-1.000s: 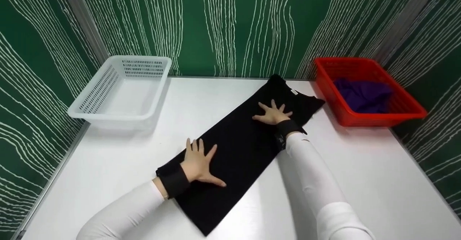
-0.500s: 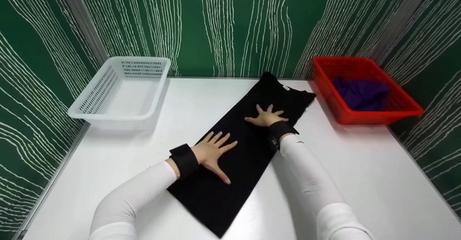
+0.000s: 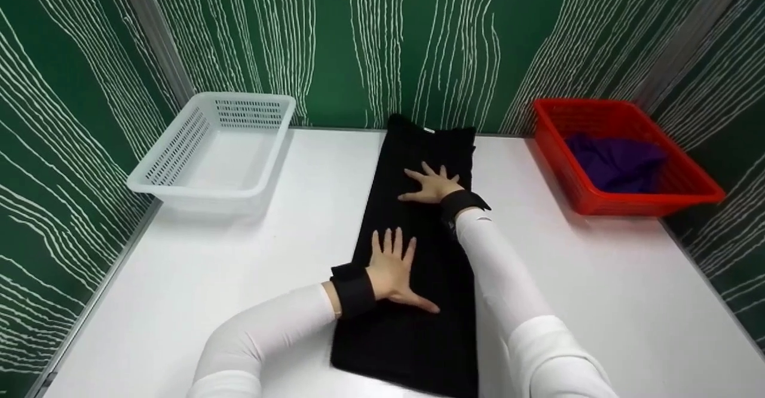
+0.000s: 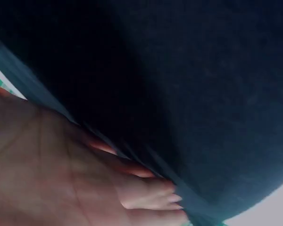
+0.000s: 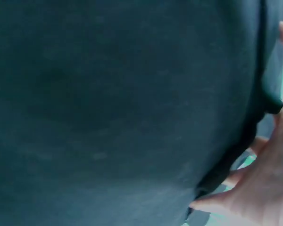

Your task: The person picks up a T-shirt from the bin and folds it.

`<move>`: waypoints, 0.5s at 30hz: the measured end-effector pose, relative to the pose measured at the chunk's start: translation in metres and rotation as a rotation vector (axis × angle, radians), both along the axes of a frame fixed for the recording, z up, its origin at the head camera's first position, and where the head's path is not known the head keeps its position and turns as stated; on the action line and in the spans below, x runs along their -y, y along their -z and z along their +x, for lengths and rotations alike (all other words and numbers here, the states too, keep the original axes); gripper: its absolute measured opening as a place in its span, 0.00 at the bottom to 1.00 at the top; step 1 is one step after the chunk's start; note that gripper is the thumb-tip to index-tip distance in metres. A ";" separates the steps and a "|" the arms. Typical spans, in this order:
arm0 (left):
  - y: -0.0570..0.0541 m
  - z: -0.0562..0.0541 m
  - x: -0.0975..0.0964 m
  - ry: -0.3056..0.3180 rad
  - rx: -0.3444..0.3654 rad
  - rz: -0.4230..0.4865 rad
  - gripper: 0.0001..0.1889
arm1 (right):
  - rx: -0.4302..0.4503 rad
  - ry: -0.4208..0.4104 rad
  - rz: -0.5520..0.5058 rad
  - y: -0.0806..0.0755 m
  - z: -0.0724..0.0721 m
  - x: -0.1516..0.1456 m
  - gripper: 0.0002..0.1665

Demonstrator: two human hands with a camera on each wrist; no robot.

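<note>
A black shirt (image 3: 418,350), folded into a long narrow strip, lies flat on the white table, its neckline and small white label (image 3: 429,130) at the far end. My left hand (image 3: 394,272) rests on its lower half, fingers spread and thumb pointing right. Farther up, my right hand (image 3: 431,187) presses on the upper half with spread fingers. Dark cloth (image 4: 217,94) fills most of the left wrist view, beside the palm and fingers. In the right wrist view the fingers (image 5: 259,188) show along the edge of the cloth.
A white perforated basket (image 3: 239,193) stands at the back left. At the back right is a red basket (image 3: 651,198) holding purple cloth (image 3: 618,162). Green walls with white lines (image 3: 340,45) border the table (image 3: 287,236) at the back and sides.
The shirt has turned from a slant to nearly straight up and down, its neckline end moving left and its hem end right. Both hands stayed spread on it as it turned.
</note>
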State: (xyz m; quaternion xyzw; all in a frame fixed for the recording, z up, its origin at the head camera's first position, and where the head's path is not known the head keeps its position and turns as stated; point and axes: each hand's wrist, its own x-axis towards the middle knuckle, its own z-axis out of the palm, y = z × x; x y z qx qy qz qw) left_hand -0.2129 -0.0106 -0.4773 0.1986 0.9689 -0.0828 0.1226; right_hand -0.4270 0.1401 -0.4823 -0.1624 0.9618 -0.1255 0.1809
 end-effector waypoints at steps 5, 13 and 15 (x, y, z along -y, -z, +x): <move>0.002 -0.003 -0.007 0.029 -0.004 0.035 0.73 | -0.102 -0.004 0.020 0.009 0.005 0.002 0.53; -0.001 -0.045 0.038 0.263 0.193 0.172 0.60 | -0.036 0.057 0.020 -0.001 0.034 0.008 0.52; 0.000 -0.049 0.041 0.274 0.217 0.191 0.61 | 0.000 0.053 0.018 -0.004 0.035 0.005 0.54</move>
